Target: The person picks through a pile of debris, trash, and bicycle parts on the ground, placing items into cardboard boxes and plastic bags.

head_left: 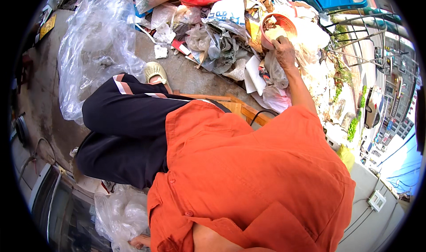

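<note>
The right hand (284, 52) is stretched far out to the waste heap and its grip rests on the near rim of a round reddish bowl (277, 28). The fingers curl over the rim and seem to close on it, but from this angle I cannot tell how firmly they hold. The bowl lies tilted among the rubbish, with pale crumpled paper or plastic inside it, and white plastic bags (310, 34) press against it on the far side. Just below the hand hangs a thin clear bag (276, 72), touching the wrist area.

The left hand (140, 242) is only partly in view at the lower edge, low beside a crumpled transparent sheet (122, 214); whether its grip is open or closed cannot be told.

In my judgement, to lift the bowl well the hand should take the rim with the thumb on one face and the fingers on the other, then raise it slowly and keep it level, so the loose filling does not spill and the bags around it do not drag along.

Further out, a big clear plastic sheet (95, 48) lies on the concrete ground (182, 72). The person wears dark trousers (124, 132), an orange shirt (257, 176) and a pale shoe (155, 72).
</note>
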Available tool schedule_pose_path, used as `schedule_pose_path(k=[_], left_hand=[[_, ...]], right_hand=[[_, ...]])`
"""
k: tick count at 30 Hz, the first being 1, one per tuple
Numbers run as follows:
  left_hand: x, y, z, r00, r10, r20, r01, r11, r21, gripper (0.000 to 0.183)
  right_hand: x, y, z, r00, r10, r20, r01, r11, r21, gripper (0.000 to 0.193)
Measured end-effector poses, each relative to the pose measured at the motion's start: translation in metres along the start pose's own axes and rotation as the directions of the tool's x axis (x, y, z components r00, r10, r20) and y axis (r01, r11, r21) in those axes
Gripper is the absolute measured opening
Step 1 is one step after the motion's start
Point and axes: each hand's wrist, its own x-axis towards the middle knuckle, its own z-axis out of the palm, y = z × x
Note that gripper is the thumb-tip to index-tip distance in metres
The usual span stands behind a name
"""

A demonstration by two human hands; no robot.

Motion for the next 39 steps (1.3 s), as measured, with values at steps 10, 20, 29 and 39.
schedule_pose_path(k=[10, 20, 29, 39], left_hand=[[-0.034, -0.127, -0.043, 0.94, -0.276, -0.198, 0.205, 0.926, -0.319, 0.038], [0.023, -0.066, -0.008, 0.944, -0.261, -0.201, 0.154, 0.889, -0.432, 0.039], [-0.01, 0.289, 0.142, 0.83, 0.187, 0.525, 0.01, 0.937, -0.35, 0.063], [-0.09, 0.352, 0.342, 0.585, 0.37, 0.721, -0.642, 0.755, 0.133, 0.09]], right_hand=[[0.085, -0.131, -0.028, 0.977, -0.21, 0.035, 0.172, 0.873, 0.456, 0.011], [0.247, -0.364, 0.038, 0.787, -0.608, -0.106, 0.535, 0.585, 0.61, 0.009], [0.292, -0.477, 0.027, 0.876, -0.348, -0.335, 0.477, 0.517, 0.71, 0.026], [0.133, -0.063, 0.088, 0.927, 0.371, -0.055, -0.346, 0.902, 0.259, 0.024]])
